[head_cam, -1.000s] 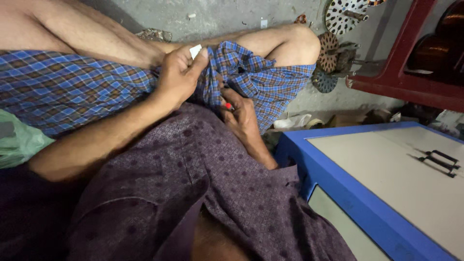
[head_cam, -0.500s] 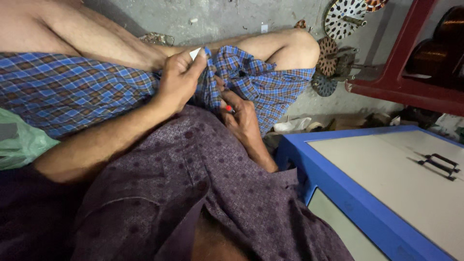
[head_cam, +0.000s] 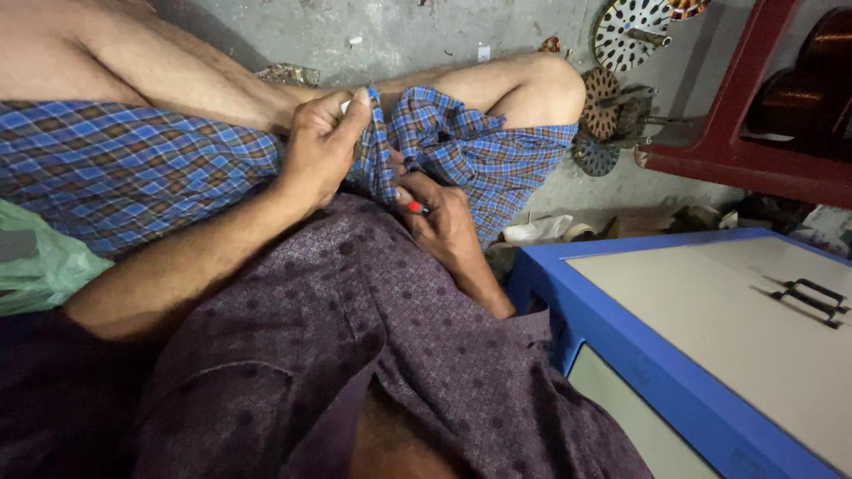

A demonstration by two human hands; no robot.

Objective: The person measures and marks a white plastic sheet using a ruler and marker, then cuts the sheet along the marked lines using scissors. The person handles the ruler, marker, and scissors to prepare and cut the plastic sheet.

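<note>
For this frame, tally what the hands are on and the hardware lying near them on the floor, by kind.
Hands: 2, left hand and right hand
Small red-tipped tool: 1
Blue checked cloth: 1
Round slotted metal discs: 3
Blue-framed box: 1
Total: 8

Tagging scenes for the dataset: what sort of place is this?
Probably a small motor or fan repair workshop, worked from the floor. Clues: slotted round motor laminations on the bare concrete floor, a coil of copper wire on the red shelf, and a blue machine case.
</note>
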